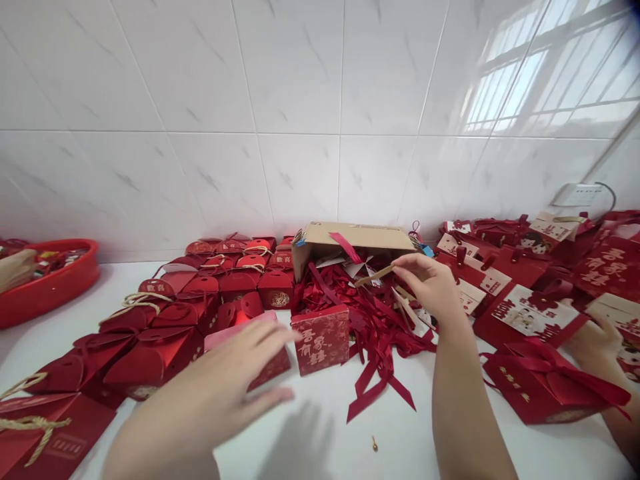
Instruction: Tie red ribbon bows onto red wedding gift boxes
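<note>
My left hand hovers with its fingers spread, blurred by motion, over a flat red and pink box on the white table; it holds nothing. My right hand reaches to the mouth of a tipped cardboard box and pinches a thin tan strip between thumb and fingers. A heap of dark red ribbons spills out of the cardboard box. A small red box with gold characters stands upright between my two hands.
Several folded red gift boxes with rope handles cover the left. A red basin sits far left. Red boxes with cartoon cards fill the right, where another person's hand rests. A small gold piece lies near the front.
</note>
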Tool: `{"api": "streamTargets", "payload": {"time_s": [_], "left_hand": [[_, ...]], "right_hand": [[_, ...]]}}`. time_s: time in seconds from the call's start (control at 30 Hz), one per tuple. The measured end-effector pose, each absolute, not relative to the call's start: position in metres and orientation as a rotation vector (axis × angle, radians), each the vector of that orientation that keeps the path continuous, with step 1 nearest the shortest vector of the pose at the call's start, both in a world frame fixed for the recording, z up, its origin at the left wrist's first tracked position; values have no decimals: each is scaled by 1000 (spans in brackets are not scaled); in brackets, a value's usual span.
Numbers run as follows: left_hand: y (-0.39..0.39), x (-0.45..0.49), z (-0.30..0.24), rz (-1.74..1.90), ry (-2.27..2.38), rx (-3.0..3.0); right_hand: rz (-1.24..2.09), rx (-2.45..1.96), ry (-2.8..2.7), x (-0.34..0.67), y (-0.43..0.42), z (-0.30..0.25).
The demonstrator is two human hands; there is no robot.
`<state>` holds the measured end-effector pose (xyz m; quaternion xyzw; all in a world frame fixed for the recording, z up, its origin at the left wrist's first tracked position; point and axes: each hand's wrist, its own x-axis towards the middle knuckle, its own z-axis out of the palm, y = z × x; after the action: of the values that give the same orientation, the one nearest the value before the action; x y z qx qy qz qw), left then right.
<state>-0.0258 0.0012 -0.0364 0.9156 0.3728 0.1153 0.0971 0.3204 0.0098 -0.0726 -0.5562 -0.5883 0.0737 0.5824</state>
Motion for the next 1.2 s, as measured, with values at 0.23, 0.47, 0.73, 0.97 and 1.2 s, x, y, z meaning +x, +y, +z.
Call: {"api": "streamTargets", "payload": {"time_s": [0.23, 0.47, 0.73, 0.97, 1.2], "left_hand": [[50, 27, -41, 269, 1179, 2597], [59, 44, -55, 256, 1254, 2582], [55, 45, -46, 544, 1226, 2539], [24, 34, -28, 907, 1188, 2344], [10, 33, -26, 977, 1147, 2446]], "right_hand": [[575, -997, -1939, 284, -24, -44], [759, -928, -2153, 278, -17, -47], [476, -991, -2013, 248, 26, -80], [366, -769, -1755, 233, 21, -78], [243, -702, -1706, 228, 9, -71]]}}
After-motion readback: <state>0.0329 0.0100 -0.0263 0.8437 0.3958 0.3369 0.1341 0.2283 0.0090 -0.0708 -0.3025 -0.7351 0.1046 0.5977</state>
